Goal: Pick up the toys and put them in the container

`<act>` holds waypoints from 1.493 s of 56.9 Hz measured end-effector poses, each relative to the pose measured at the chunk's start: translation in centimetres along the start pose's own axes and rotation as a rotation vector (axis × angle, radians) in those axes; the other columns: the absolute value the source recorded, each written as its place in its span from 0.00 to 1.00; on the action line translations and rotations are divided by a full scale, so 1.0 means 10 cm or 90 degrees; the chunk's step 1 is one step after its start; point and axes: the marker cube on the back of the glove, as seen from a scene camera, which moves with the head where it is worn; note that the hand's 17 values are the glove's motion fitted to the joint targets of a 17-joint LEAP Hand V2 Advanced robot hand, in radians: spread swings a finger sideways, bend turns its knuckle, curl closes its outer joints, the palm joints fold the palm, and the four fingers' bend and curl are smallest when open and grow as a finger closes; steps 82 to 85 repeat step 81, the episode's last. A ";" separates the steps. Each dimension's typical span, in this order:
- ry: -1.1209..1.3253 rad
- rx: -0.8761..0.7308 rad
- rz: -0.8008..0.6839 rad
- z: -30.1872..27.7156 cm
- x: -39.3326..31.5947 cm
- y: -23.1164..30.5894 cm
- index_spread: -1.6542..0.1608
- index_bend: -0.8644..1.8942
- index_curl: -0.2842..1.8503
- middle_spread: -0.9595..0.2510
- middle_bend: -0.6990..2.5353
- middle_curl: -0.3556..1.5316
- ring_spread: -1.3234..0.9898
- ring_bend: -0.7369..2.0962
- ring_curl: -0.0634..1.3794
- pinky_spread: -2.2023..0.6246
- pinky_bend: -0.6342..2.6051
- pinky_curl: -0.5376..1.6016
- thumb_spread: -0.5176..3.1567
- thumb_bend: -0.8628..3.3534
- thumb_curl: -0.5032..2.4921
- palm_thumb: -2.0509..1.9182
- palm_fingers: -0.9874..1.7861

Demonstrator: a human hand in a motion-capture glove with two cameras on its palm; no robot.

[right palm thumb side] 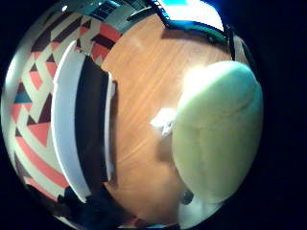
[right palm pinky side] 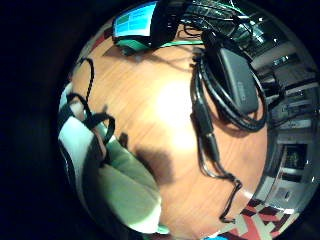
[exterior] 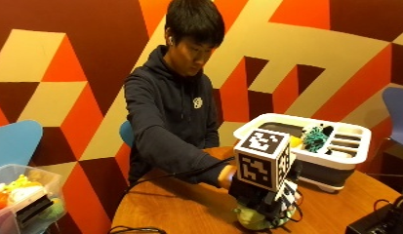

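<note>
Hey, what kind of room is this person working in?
Probably an office lounge or lab used for recording: a geometric-patterned wall, a round wooden table, and a laptop with cabled electronics.

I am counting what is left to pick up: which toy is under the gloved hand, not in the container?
The pale green soft toy on the wooden table, under the right hand; the teal toy lies in the white container.

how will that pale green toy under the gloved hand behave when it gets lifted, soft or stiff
Probably soft: the pale green toy shows rounded, padded-looking lobes with a seam, like plush. Likely light for its size, so the right hand should lift it easily. Its rounded shape might let it roll on the smooth wooden table if dropped.
</note>
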 end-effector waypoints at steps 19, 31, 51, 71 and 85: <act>-0.150 0.080 -0.080 -1.03 -0.83 0.54 0.66 0.60 0.63 0.54 0.58 0.70 0.40 0.77 0.61 0.63 0.54 0.60 0.15 0.26 0.45 0.71 0.71; -0.204 0.130 -0.246 -1.63 -1.84 0.92 0.65 0.61 0.70 0.54 0.60 0.74 0.40 0.80 0.62 0.62 0.57 0.63 0.12 0.27 0.47 0.70 0.68; -0.202 -0.012 -0.347 -0.78 -3.17 1.05 0.65 0.48 0.73 0.54 0.56 0.72 0.43 0.81 0.57 0.63 0.60 0.63 0.19 0.23 0.48 0.67 0.59; -0.179 -0.072 -0.375 -0.67 -3.15 1.17 0.72 0.37 0.56 0.73 0.35 0.54 0.53 0.51 0.33 0.76 0.48 0.50 0.44 0.20 0.38 0.59 0.29; -0.144 -0.042 -0.282 -1.10 -2.49 1.26 0.74 0.38 0.51 0.76 0.32 0.50 0.55 0.46 0.29 0.78 0.44 0.47 0.47 0.20 0.35 0.58 0.33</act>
